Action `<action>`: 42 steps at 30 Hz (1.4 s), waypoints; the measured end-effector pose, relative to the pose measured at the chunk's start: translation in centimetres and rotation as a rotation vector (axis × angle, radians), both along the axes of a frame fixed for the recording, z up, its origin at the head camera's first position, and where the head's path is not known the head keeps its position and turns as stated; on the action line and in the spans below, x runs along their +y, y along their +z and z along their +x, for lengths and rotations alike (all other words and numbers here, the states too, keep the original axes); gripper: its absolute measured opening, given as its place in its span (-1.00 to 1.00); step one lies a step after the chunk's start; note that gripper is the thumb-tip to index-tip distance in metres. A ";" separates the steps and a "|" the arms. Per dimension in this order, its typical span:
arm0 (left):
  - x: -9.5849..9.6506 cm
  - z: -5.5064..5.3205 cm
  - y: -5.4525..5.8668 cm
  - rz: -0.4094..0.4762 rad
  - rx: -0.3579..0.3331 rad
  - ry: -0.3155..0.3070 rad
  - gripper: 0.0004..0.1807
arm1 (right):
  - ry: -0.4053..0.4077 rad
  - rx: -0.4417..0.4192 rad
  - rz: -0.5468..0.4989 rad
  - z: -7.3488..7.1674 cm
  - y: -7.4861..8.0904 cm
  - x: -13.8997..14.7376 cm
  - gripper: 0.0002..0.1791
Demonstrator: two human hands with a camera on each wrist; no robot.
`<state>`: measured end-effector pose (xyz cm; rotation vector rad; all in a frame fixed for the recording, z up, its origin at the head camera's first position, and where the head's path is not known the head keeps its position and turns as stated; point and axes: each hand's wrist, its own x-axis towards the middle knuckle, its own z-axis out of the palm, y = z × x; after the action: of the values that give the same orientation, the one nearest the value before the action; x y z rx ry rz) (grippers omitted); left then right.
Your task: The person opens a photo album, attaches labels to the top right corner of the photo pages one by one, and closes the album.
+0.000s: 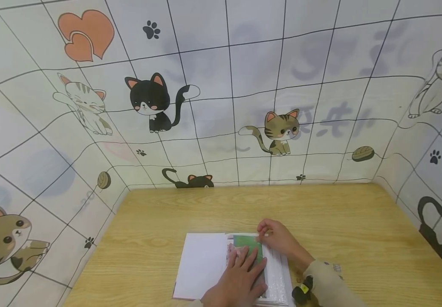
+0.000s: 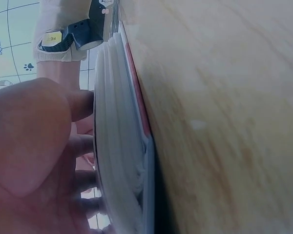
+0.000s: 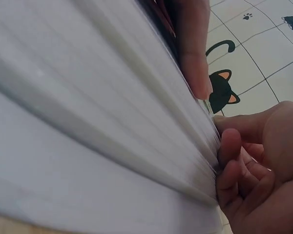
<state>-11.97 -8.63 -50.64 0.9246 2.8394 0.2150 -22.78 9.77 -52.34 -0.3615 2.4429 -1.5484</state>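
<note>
A photo album lies spread on the table, with a plain white inner cover at left and a thick stack of clear sleeve pages at right. On the top page is a picture with green and pink parts, mostly covered by a hand. My left hand rests flat on it, fingers spread. At the page's upper right corner, my right hand pinches the edge between thumb and fingertips. The right wrist view shows the white page edges running up to those fingertips. From the side, the stacked pages look thick and slightly fanned.
The wooden table extends around the album on all sides. Behind it and at both sides stand white gridded walls printed with cartoon cats. A dark wrist camera sits on the right sleeve, beside the album's lower right edge.
</note>
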 end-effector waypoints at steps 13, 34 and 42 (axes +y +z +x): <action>0.2 -0.2 -0.1 0.022 -0.027 0.008 -0.34 | 0.104 -0.015 -0.117 -0.3 -0.6 1.7 -0.80; -0.3 0.0 -0.1 -0.017 0.062 -0.027 0.02 | 0.185 0.350 0.298 4.0 0.7 3.9 -0.51; -0.3 0.0 0.3 0.022 0.008 -0.020 0.04 | 0.174 0.306 0.377 4.5 0.9 3.9 -0.43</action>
<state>-12.00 -8.91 -50.38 0.9591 2.8395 0.2407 -18.30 13.64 -51.41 -0.7593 2.7682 -0.9945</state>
